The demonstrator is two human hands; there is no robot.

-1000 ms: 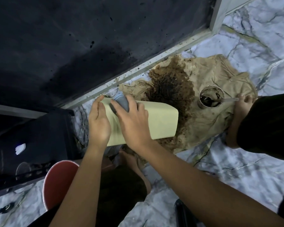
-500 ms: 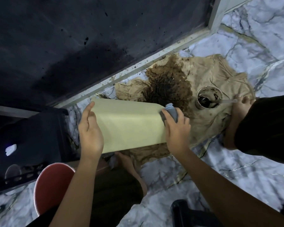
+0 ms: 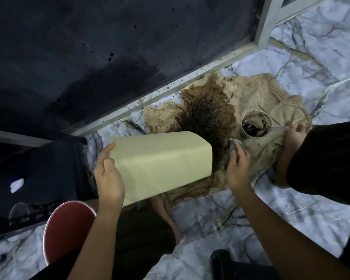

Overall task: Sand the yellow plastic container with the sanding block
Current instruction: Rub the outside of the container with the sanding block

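Note:
A pale yellow plastic container [image 3: 162,162] lies on its side, its long flat face up, above a stained cloth. My left hand [image 3: 108,178] grips its near left end, thumb on the top edge. My right hand [image 3: 237,166] is shut on a grey sanding block [image 3: 231,147], just off the container's right end and apart from it, over the cloth.
A tan cloth [image 3: 257,102] with a dark brown stain covers the marble floor. On it stands a small cup of dark liquid [image 3: 256,126] with a stick in it. My bare foot [image 3: 291,146] rests beside the cup. A red stool seat [image 3: 67,229] is at the lower left.
My right hand slid the sanding block from the container's left part along its top to the right end and now past that end. The left hand kept its hold.

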